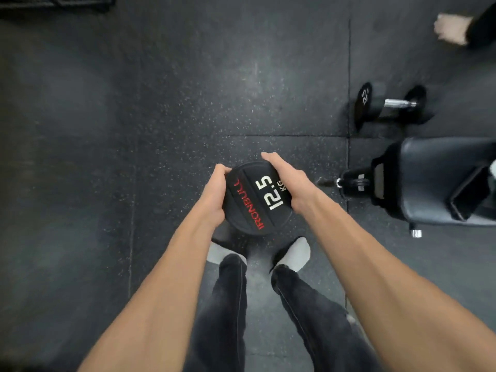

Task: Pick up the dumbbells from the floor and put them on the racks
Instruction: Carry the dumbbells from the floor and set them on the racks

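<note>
Head view: black round-ended dumbbell, end face up, red IRONBULL and white 12.5 KG lettering, held upright above the feet. Left hand and right hand clasp its top head from both sides. Second dumbbell lies on the speckled floor far right, near a bench. Open floor left.

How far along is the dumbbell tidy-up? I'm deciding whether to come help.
Nothing shows as done: no rack is in view. In hand: the left hand and right hand clasp the upper head of a 12.5 kg dumbbell, stood on end above the feet. Left: racking it, then a second dumbbell lying on the floor beyond the bench. A job barely begun, probably.
</note>
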Available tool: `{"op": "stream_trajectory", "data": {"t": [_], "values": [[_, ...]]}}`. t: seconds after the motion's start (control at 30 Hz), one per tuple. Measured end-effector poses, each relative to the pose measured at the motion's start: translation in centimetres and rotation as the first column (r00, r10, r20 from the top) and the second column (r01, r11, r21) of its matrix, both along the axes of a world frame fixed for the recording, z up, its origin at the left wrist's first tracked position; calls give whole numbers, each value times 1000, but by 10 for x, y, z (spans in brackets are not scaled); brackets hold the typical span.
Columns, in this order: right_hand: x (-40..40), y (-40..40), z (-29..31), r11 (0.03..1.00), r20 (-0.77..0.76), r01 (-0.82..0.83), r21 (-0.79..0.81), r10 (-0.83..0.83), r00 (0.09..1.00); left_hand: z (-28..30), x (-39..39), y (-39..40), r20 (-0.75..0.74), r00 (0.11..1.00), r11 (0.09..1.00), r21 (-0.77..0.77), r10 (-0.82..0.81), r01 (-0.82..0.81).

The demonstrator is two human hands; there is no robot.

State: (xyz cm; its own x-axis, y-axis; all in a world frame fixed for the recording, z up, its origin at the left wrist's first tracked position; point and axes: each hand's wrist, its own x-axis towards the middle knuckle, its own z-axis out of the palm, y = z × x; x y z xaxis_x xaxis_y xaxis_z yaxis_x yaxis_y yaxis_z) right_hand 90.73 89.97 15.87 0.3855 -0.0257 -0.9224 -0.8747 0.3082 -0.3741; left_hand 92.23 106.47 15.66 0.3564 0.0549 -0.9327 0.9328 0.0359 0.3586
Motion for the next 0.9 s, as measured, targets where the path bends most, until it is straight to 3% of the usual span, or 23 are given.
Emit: {"op": "stream_trajectory", "data": {"t": [0.2,0.4,0.6,0.7,0.9], "values": [[37,77,114,985,7,-170,-5,170,985,116,0,74,62,974,976,-23,219,-218],[82,183,227,955,122,-293,-52,298,947,243,24,167,125,915,924,-57,383,-379],[142,278,310,922,213,-387,-31,384,898,327,67,256,236,825,856,-85,514,-509],[190,336,346,856,267,-516,29,491,829,368,96,304,273,767,806,-55,580,-590],[287,470,422,708,444,-705,-31,642,625,443,145,401,434,534,614,-58,725,-787]]}}
